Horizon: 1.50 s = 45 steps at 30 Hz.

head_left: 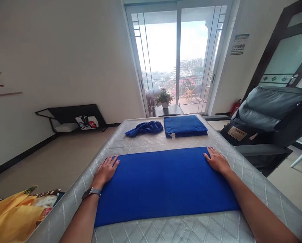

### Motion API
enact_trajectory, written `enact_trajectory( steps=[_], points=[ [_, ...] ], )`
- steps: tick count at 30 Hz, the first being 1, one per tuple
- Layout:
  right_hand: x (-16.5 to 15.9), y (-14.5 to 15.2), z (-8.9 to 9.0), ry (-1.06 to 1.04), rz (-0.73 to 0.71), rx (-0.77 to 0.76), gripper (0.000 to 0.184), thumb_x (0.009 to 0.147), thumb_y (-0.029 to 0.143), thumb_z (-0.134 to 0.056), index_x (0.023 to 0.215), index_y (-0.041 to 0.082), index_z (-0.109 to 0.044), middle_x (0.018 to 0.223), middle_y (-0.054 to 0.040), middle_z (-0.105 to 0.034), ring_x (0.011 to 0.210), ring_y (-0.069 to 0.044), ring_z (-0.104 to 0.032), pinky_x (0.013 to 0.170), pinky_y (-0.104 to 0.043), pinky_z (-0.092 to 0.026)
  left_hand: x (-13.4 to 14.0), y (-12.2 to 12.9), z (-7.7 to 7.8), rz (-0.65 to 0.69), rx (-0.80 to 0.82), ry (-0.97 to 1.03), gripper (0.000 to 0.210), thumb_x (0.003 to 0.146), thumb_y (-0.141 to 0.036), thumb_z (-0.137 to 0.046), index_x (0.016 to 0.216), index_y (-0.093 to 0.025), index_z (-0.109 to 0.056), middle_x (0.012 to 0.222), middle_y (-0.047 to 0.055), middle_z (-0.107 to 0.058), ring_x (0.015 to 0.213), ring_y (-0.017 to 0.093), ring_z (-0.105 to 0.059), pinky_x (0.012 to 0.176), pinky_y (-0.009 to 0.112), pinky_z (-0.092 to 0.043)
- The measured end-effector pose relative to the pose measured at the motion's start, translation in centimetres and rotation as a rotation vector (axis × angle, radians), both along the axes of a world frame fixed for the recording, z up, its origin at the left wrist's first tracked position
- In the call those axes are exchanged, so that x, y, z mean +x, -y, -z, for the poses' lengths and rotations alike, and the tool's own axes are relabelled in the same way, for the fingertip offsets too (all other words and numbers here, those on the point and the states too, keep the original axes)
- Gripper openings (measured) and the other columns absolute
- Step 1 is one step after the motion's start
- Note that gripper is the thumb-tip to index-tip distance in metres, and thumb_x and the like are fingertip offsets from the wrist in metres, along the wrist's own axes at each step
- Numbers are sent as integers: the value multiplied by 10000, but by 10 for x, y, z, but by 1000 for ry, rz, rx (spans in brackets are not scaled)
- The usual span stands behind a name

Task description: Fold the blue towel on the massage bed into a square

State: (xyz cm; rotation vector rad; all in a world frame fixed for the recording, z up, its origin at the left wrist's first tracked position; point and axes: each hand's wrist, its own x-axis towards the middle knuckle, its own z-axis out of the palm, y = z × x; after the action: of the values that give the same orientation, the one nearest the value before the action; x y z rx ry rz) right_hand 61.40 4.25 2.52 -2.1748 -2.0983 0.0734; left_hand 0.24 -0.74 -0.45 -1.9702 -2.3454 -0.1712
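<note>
In the head view, a flat, four-sided royal-blue cloth [163,185] lies on a pale grey quilted mattress [146,233]. The left hand [106,170] rests upon its far left corner, and the right hand [218,160] upon its far right corner. On both hands the fingers are extended and slightly spread; they press on the fabric from above and have nothing gripped.

The far edge of the cloth runs almost straight from one hand to the other. Its near edge is also quite straight, and in front of it a strip of bare mattress is visible. The left side comes near to the mattress edge, so the room there is narrow; on the right side there is more bare surface, although the right forearm passes over the cloth's near corner. Beyond the far edge, another bare strip separates the cloth from the things behind.

Counting these things: there is one crumpled dark-blue cloth [146,128] on the left, and just beside it one neat rectangular blue folded pile [185,126] with a white label; how many layers it has, I cannot tell. Past the mattress stands one green plant in a white pot [164,98], and to the right, one dark leather recliner [262,108]. One grey-banded watch [91,192] is on the left wrist.
</note>
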Motion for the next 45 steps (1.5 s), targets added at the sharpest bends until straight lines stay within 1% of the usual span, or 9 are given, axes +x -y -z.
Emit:
enact_trajectory(
  steps=[6,10,16,23,27,31,33,39,45],
  points=[
    [0,0,1,-12,6,8,684,1012,497,-224,1573,114,-314,1634,-82,-311,1510,-222,-246,1233,-392,-189,2,1,-5,-4,-43,-28,605,1031,-459,-218,1573,-203,-306,1639,113,-291,1511,268,-263,1215,485,-249],
    [-1,0,1,-21,3,13,683,1009,495,-222,1571,120,-318,1633,-94,-313,1509,-227,-251,1228,-406,-199,-1,0,-3,12,-48,-61,603,1028,-446,-235,1572,-197,-305,1636,124,-288,1508,274,-268,1205,488,-268],
    [-1,2,0,-29,2,17,682,1006,488,-232,1565,111,-332,1632,-100,-314,1507,-234,-255,1226,-401,-200,-1,-1,-3,2,-71,-67,605,1032,-441,-214,1576,-190,-293,1645,119,-267,1516,265,-240,1211,475,-254],
    [1,-1,4,-13,2,20,681,1009,492,-234,1568,114,-325,1628,-86,-324,1507,-223,-256,1229,-393,-195,0,0,-5,20,-39,-53,603,1027,-455,-220,1564,-202,-329,1631,120,-311,1498,277,-298,1189,500,-291],
    [0,0,1,-13,3,20,688,1010,498,-227,1568,107,-325,1630,-85,-320,1502,-230,-269,1226,-398,-212,2,0,-5,8,-25,-10,629,1025,-502,-191,1565,-211,-330,1633,115,-316,1502,275,-292,1199,499,-267],
    [1,0,2,-9,7,13,699,1009,516,-213,1569,112,-324,1631,-86,-318,1501,-236,-274,1222,-402,-228,2,0,-2,-9,-13,16,634,1027,-506,-182,1568,-207,-322,1645,113,-290,1514,267,-261,1221,479,-224],
    [2,-2,4,-1,7,21,698,1008,513,-212,1567,111,-327,1629,-88,-323,1502,-233,-273,1224,-398,-224,1,0,1,-4,-4,8,626,1027,-496,-196,1565,-205,-332,1645,109,-290,1513,269,-265,1221,480,-228],
    [4,-5,8,14,2,28,690,1009,508,-210,1568,120,-326,1629,-93,-320,1502,-239,-273,1219,-421,-239,-5,-2,8,57,9,-35,610,1029,-468,-200,1563,-208,-338,1642,110,-298,1507,297,-276,1207,518,-245],
    [4,-5,7,28,0,8,691,1017,509,-193,1570,115,-318,1636,-86,-304,1508,-230,-257,1223,-416,-231,-8,-2,5,-15,-7,14,643,1021,-541,-212,1575,-228,-311,1645,134,-288,1505,345,-263,1189,521,-269]
  ],
)
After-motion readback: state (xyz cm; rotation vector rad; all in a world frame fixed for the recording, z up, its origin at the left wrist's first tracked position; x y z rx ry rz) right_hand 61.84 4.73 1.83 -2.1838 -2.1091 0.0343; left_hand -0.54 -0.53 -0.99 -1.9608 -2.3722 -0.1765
